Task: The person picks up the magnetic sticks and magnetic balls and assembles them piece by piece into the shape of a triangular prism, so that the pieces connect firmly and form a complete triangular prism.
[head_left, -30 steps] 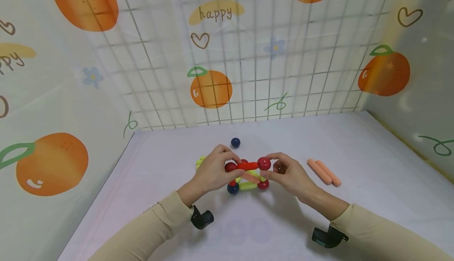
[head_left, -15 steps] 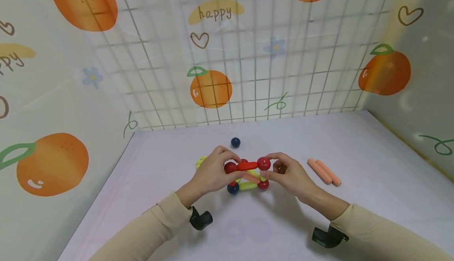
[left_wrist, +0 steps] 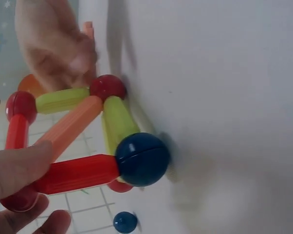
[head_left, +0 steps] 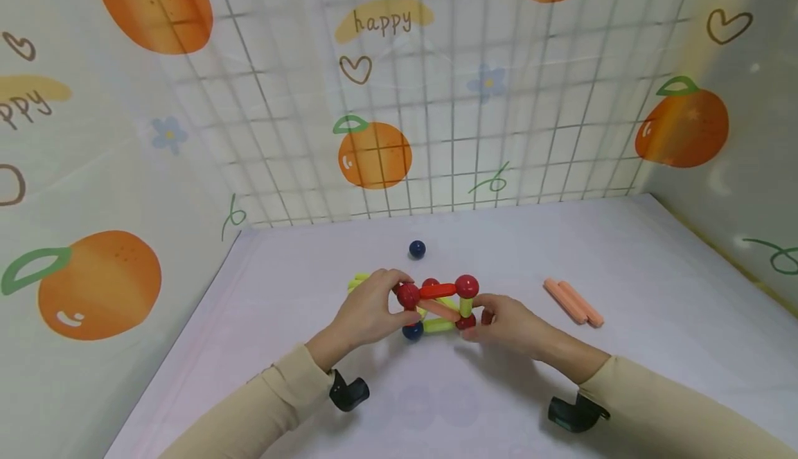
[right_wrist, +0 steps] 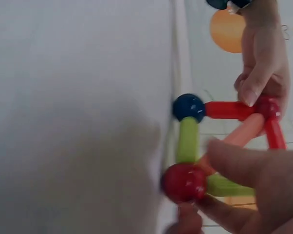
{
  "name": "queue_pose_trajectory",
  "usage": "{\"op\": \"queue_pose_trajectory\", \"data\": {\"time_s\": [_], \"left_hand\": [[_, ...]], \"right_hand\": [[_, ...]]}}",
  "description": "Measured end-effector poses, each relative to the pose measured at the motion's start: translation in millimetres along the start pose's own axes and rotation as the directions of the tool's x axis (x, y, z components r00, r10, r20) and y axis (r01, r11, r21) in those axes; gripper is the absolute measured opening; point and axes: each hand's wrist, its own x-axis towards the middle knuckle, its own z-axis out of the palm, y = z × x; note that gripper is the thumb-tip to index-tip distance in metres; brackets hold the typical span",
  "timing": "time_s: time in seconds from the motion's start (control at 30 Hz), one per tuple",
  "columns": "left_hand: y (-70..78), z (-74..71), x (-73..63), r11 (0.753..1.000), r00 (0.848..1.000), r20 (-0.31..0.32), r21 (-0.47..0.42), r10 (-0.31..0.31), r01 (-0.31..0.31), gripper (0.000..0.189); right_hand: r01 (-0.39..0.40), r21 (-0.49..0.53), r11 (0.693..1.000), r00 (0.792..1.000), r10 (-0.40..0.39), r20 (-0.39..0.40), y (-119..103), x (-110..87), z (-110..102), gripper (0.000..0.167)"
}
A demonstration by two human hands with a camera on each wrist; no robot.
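Observation:
A frame of magnetic sticks and balls stands on the table, with a red stick (head_left: 438, 291) along its top, yellow-green sticks (head_left: 439, 325) and an orange stick (head_left: 439, 308) slanting across its front face. My left hand (head_left: 368, 310) grips the upper left red ball (head_left: 408, 295), its thumb over the joint with the upright red stick (left_wrist: 83, 174). Below that is a dark blue ball (left_wrist: 142, 159). My right hand (head_left: 514, 325) holds the lower right red ball (right_wrist: 184, 183) between thumb and fingers. The upper right red ball (head_left: 466, 286) is untouched.
Two loose orange sticks (head_left: 573, 302) lie to the right on the table. A loose dark blue ball (head_left: 417, 249) rests behind the frame. Several yellow-green sticks (head_left: 357, 281) lie partly hidden behind my left hand. A patterned curtain over a wire grid (head_left: 436, 99) stands at the back.
My right hand has let go of the upper right red ball and moved down to the lower one. My left hand stays on the upper left ball, its fingers slightly lower.

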Motion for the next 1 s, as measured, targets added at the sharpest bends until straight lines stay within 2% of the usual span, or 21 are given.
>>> {"op": "queue_pose_trajectory", "data": {"time_s": [0.1, 0.2, 0.3, 0.4, 0.47, 0.53, 0.63, 0.73, 0.77, 0.83, 0.93, 1.0], "left_hand": [[-1.7, 2.7, 0.7, 0.999, 0.999, 0.016, 0.016, -0.034, 0.034, 0.042], [-4.7, 4.5, 2.3, 0.996, 0.997, -0.01, 0.046, -0.08, 0.08, 0.041], [-9.7, 3.7, 4.8, 0.989, 0.988, -0.094, 0.067, -0.126, 0.133, 0.043], [-12.0, -0.1, 3.5, 0.987, 0.963, -0.227, 0.03, -0.147, 0.157, 0.04], [-8.4, -3.3, -1.1, 0.992, 0.943, -0.309, -0.034, -0.122, 0.118, 0.036], [-1.0, -5.2, -9.6, 0.996, 0.927, -0.37, -0.087, -0.062, 0.031, 0.032], [11.8, -3.6, -25.7, 0.995, 0.94, -0.337, -0.062, 0.054, -0.08, 0.039], [18.7, 3.1, -38.3, 0.991, 0.962, -0.241, 0.056, 0.128, -0.118, 0.053], [19.0, 5.6, -40.8, 0.988, 0.966, -0.219, 0.098, 0.14, -0.121, 0.056], [17.5, 9.7, -43.4, 0.979, 0.962, -0.221, 0.158, 0.16, -0.126, 0.056], [13.1, 12.6, -44.5, 0.972, 0.941, -0.281, 0.195, 0.187, -0.134, 0.047], [10.2, 12.5, -45.2, 0.97, 0.929, -0.312, 0.197, 0.201, -0.144, 0.043]], "right_hand": [[-0.013, -0.073, 0.997, 0.997, 0.018, 0.069, 4, -0.1, 3, 0.066], [0.014, -0.082, 0.997, 0.998, -0.008, 0.066, 3, -3.3, 6, 0.056], [0.041, -0.077, 0.996, 0.995, -0.034, 0.09, -4, -9.6, 11, 0.048], [0.087, -0.058, 0.994, 0.982, -0.076, 0.171, -11, -15.0, 18, 0.049], [0.118, -0.048, 0.992, 0.968, -0.104, 0.229, -14, -17.2, 22, 0.053], [0.153, -0.048, 0.987, 0.954, -0.135, 0.266, -16, -17.2, 26, 0.056], [0.211, -0.077, 0.974, 0.942, -0.181, 0.282, -19, -15.7, 29, 0.057], [0.277, -0.125, 0.953, 0.931, -0.234, 0.279, -22, -12.0, 30, 0.055], [0.296, -0.147, 0.944, 0.932, -0.251, 0.26, -23, -9.5, 30, 0.055], [0.32, -0.196, 0.927, 0.94, -0.283, 0.193, -25, -2.6, 28, 0.053], [0.295, -0.314, 0.902, 0.955, -0.292, 0.058, -28, 11.6, 24, 0.053], [0.249, -0.373, 0.894, 0.964, -0.265, 0.009, -28, 19.8, 23, 0.051]]}}
